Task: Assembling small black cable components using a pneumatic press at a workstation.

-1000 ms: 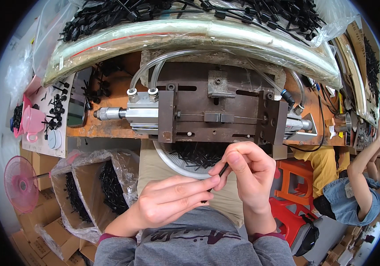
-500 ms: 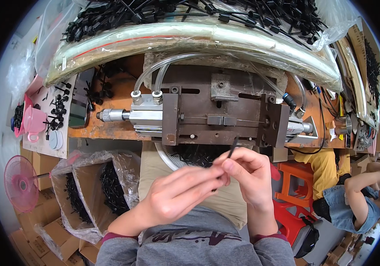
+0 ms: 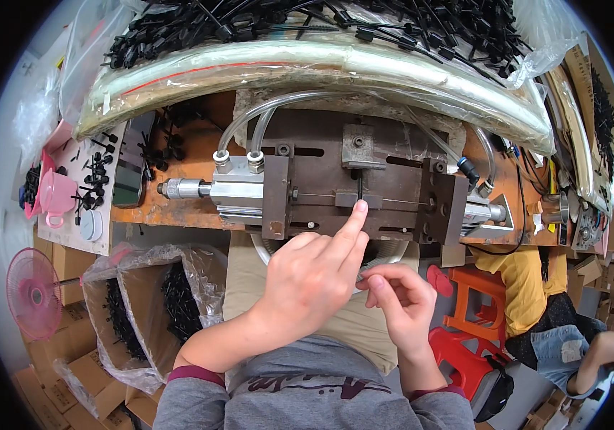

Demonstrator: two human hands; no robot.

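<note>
My left hand (image 3: 310, 269) reaches over the dark metal fixture (image 3: 321, 136) with its index finger stretched out. That fingertip touches the lower end of a thin black plastic piece (image 3: 360, 188), which stands between two small metal blocks (image 3: 347, 200) at the middle of the fixture. Above the piece sits a bolted metal bracket (image 3: 358, 143). Lower and to the right, over my lap, my right hand (image 3: 403, 297) has its fingers curled and thumb close to the index finger. Anything inside that pinch is too small or hidden to make out.
Air cylinders (image 3: 239, 192) with clear hoses (image 3: 239, 122) flank the fixture. A plastic-lined tray (image 3: 307, 61) heaped with black parts stands behind. Lined cartons (image 3: 145, 301) and a pink fan (image 3: 34, 294) are at left. At right are stools (image 3: 475, 301) and another person (image 3: 565, 344).
My hands have come apart. My left hand has moved forward to the fixture, where the black piece now stands; earlier it was between my fingers. My right hand has dropped slightly.
</note>
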